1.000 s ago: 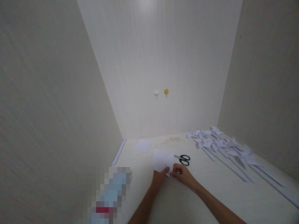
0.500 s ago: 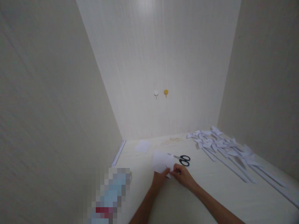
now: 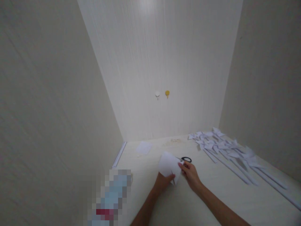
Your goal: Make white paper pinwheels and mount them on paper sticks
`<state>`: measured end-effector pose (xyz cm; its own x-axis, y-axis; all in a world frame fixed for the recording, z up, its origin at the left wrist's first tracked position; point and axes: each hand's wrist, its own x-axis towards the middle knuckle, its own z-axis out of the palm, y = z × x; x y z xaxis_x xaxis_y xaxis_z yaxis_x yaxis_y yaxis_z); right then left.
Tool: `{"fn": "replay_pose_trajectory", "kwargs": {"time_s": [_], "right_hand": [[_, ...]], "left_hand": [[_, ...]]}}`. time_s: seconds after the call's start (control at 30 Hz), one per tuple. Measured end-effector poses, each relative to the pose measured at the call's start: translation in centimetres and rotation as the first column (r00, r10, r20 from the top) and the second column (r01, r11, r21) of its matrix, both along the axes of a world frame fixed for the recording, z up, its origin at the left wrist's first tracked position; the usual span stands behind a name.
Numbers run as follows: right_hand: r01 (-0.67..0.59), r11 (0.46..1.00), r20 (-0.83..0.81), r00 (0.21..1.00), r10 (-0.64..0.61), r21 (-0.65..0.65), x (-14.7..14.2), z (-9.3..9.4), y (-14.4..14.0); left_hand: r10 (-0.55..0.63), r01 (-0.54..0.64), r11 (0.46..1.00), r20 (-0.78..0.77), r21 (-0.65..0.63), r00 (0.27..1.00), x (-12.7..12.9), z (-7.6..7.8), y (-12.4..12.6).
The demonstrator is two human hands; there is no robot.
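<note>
A white sheet of paper point(image 3: 166, 163) with cut slits in it is held up over the table. My left hand point(image 3: 164, 181) grips its lower edge, thumb on top and fingers hidden beneath. At the right corner of the sheet, my right hand point(image 3: 191, 176) has its fingers pinched on the paper. Just behind that hand lies a pair of scissors point(image 3: 187, 159) with black handles. The paper and the right hand cover its blades and one of its loops.
Several white paper pinwheels point(image 3: 213, 145) on rolled paper sticks lie along the right. Another white sheet point(image 3: 144, 147) rests at the back left, near white rolled sticks point(image 3: 119, 154) by the left wall. A white hook point(image 3: 157, 94) and a yellow hook point(image 3: 167, 93) are on the back wall.
The sheet has turned and shifted right in my left hand. My right hand has moved up and right, from the lower edge to the right corner, now covering part of the scissors.
</note>
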<state>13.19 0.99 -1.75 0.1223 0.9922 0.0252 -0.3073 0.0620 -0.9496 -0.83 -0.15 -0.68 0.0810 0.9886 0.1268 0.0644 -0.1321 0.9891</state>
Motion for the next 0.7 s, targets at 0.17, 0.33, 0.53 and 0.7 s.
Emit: {"fn": "replay_pose_trajectory", "kwargs": {"time_s": [0.17,0.33,0.53,0.7], "right_hand": [[-0.038,0.999,-0.046,0.998,0.038,0.0,0.2,0.3,-0.1],[-0.139,0.99,0.131,0.982,0.138,-0.003,0.0,0.3,-0.3],[-0.181,0.983,0.269,0.949,0.166,0.032,-0.4,0.4,-0.4],[-0.206,0.974,0.351,0.922,0.163,0.09,-0.6,0.2,-0.4]], "left_hand": [[0.084,-0.08,0.994,0.058,-0.069,0.995,-0.2,0.1,0.9],[0.187,-0.162,0.979,0.228,-0.126,0.956,-0.8,0.4,1.4],[0.219,-0.172,0.972,0.34,-0.161,0.915,-1.0,0.9,1.1],[0.209,-0.16,0.973,0.346,-0.167,0.915,-0.7,0.7,0.9]]}}
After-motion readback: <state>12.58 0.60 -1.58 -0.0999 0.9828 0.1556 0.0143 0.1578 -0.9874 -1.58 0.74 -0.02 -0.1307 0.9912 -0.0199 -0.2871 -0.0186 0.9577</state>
